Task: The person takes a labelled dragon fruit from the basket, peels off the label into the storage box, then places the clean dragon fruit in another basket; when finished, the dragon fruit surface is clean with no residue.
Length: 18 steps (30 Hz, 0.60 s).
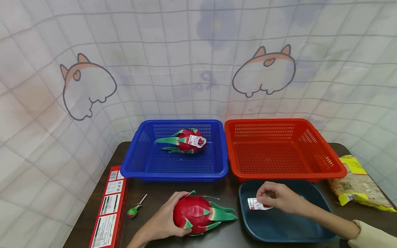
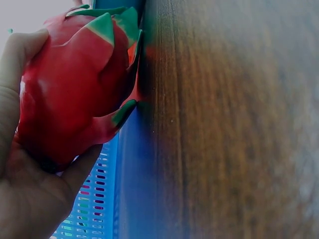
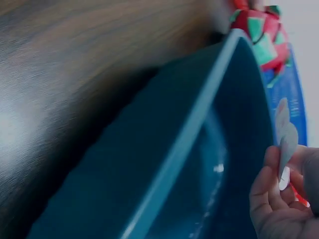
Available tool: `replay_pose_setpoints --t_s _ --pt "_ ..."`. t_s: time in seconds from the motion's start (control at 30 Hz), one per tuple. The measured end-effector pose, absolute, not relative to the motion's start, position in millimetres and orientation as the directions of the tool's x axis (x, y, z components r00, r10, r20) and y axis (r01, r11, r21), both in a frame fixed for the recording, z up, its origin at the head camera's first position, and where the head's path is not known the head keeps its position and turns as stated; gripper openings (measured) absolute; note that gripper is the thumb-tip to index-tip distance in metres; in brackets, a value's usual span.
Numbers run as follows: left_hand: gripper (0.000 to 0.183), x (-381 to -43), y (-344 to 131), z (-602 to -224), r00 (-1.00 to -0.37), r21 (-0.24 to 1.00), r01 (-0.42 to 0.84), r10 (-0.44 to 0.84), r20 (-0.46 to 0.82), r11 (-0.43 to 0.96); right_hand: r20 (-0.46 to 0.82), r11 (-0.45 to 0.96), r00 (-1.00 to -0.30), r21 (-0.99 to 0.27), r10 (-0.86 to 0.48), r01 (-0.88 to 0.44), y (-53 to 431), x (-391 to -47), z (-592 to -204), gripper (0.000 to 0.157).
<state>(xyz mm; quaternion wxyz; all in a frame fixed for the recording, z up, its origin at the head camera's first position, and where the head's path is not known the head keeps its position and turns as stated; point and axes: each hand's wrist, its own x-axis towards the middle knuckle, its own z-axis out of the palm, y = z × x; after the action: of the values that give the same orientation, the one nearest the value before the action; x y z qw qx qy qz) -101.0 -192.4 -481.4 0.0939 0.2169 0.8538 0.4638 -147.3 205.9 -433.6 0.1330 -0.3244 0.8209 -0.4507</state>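
Observation:
My left hand (image 1: 165, 218) grips a red dragon fruit (image 1: 192, 212) with green-tipped scales, thumb on one side and fingers on the other. The left wrist view shows the fruit (image 2: 75, 89) held close beside the dark wooden table. Over the dark blue tub (image 1: 288, 227), my right hand (image 1: 280, 198) pinches a small white printed label (image 1: 256, 204) with red marks between thumb and fingers. In the right wrist view the label (image 3: 286, 142) is seen nearly edge-on, above the tub's rim (image 3: 199, 114).
A blue basket (image 1: 183, 175) holds another dragon fruit (image 1: 183, 140) bearing a similar label. Beside it stands a red basket (image 1: 263, 151). A red box (image 1: 108, 206) and a green lollipop (image 1: 132, 211) lie at left, a yellow packet (image 1: 356, 182) at right.

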Motion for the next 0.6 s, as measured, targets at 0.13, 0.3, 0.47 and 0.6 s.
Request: replay_pose_setpoints --t_s 0.13,0.3,0.47,0.6 --pt "0.089 -100 -194 -481 -0.893 0.828 0.290 0.448 0.054 0.480 0.127 0.383 -0.714 -0.773 -0.689 -0.506 205 -150 -441 0.003" --pt "0.089 -102 -194 -479 -0.895 0.833 0.280 0.444 0.047 0.478 0.161 0.396 -0.657 -0.685 -0.737 -0.612 204 -157 -446 0.004" --pt "0.089 -100 -194 -479 -0.895 0.832 0.287 0.443 0.055 0.475 0.147 0.418 -0.631 -0.632 -0.762 -0.652 200 -162 -452 0.008" --pt "0.088 -99 -194 -480 -0.893 0.841 0.281 0.446 0.053 0.462 0.158 0.444 -0.616 -0.559 -0.772 -0.700 199 -162 -458 0.009"
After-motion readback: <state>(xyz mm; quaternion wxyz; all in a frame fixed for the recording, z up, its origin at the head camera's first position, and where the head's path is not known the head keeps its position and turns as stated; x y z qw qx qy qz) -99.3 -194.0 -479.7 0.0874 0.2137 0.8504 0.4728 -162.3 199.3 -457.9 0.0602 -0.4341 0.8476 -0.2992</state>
